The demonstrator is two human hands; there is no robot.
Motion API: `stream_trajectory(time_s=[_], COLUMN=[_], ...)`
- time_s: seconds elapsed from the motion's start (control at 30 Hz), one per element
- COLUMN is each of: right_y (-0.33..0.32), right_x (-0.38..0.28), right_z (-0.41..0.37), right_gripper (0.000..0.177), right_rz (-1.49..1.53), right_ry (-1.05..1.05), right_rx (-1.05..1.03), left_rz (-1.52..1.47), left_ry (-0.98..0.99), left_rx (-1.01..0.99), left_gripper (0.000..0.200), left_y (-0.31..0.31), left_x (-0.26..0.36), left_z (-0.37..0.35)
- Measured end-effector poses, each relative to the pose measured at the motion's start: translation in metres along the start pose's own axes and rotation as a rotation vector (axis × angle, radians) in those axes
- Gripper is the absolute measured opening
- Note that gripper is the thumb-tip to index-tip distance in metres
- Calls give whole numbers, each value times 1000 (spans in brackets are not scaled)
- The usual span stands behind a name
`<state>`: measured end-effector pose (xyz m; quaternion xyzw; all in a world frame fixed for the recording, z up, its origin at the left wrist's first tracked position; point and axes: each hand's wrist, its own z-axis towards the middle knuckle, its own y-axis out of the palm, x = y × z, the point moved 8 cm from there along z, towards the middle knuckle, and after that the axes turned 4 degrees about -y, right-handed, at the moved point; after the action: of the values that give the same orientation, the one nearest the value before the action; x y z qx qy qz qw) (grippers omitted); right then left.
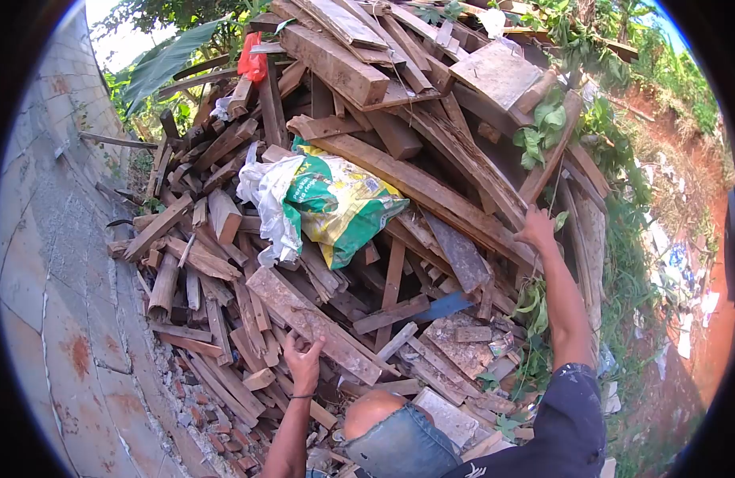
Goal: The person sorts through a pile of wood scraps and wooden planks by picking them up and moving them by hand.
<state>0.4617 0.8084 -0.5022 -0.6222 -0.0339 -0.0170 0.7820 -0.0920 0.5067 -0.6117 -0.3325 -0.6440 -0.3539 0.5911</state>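
Observation:
My left hand [303, 362] is at the lower edge of a wide, weathered plank [315, 325] that lies slantwise on the wood pile. Its thumb and a finger are spread, with a gap between them. Further up on the right, my right hand [536, 229] reaches out with fingers apart, right by the lower end of a thick wooden pole [557, 151]. Long beams [431, 191] run down towards that hand from the upper left. Leafy vine [533, 303] hangs just beneath it, close to my forearm.
A green, yellow and white plastic sack [335, 199] lies crumpled on the heap. Above it, heavy timbers [335, 68] are stacked loosely, and a red plastic bag [252, 57] hangs at the left. Sloping paving [64, 319] borders the left side; broken bricks [232, 438] lie near my bent knee [375, 414].

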Motion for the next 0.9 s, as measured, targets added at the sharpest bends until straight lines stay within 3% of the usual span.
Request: stream_trajectory(time_s=[0.07,0.37,0.4,0.43,0.53,0.6,0.67,0.8,0.9], right_y=[1,-11,-9,-16,-55,-92,-124,-168,-138], right_x=[5,-16,-16,-21,-62,-103,-148,-204,-188], right_z=[-1,-33,-31,-31,-47,-41,-29,0,49], right_gripper=[65,55,75,75,105,94,79,61,57], right_rz=[62,68,81,78,57,140,224,158,-101], right_ry=[69,66,92,88,153,-25,-237,-379,-230], right_rx=[15,105,-11,-8,21,306,383,498,-118], left_rz=[-24,-133,-137,-142,-124,-127,-139,-15,10], left_ry=[17,65,61,56,55,48,34,94,204], left_rx=[21,182,181,183,219,234,260,290,359], left_gripper=[47,51,54,57,57,55,53,50,49], left_y=[-14,-71,-75,-78,-92,-91,-92,-111,-139], left_x=[2,9,8,6,-7,1,6,44,120], left_z=[5,21,23,25,26,21,19,36,54])
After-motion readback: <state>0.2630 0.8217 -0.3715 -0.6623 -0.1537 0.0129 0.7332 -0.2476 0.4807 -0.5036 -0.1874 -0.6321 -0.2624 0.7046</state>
